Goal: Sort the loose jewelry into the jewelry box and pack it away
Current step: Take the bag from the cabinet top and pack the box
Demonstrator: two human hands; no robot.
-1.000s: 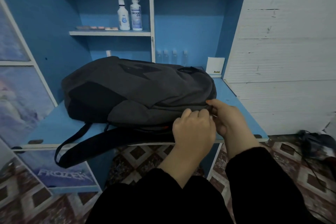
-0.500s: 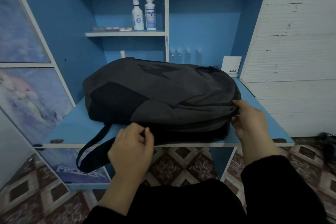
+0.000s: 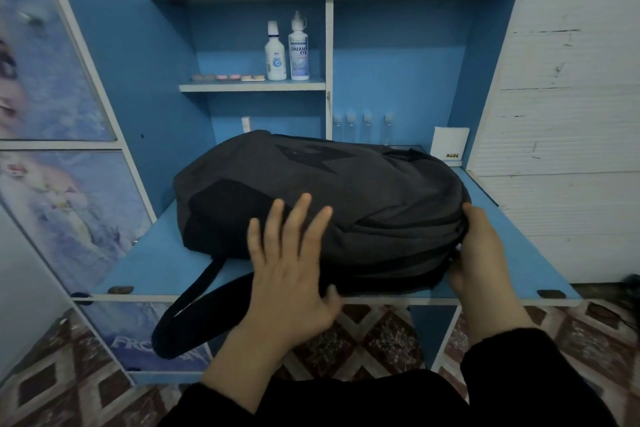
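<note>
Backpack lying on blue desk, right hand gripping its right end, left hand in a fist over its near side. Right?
Not quite: the head view shows the left hand open, fingers spread, over the backpack near side. The rest is right: backpack lying on the blue desk, right hand gripping its right end.

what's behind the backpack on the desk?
Behind the backpack, against the back panel: four small clear bottles, a white box marked NUDE and a small white item. The backpack covers the bottles' bases and the desk there, so anything lower is hidden.
</note>
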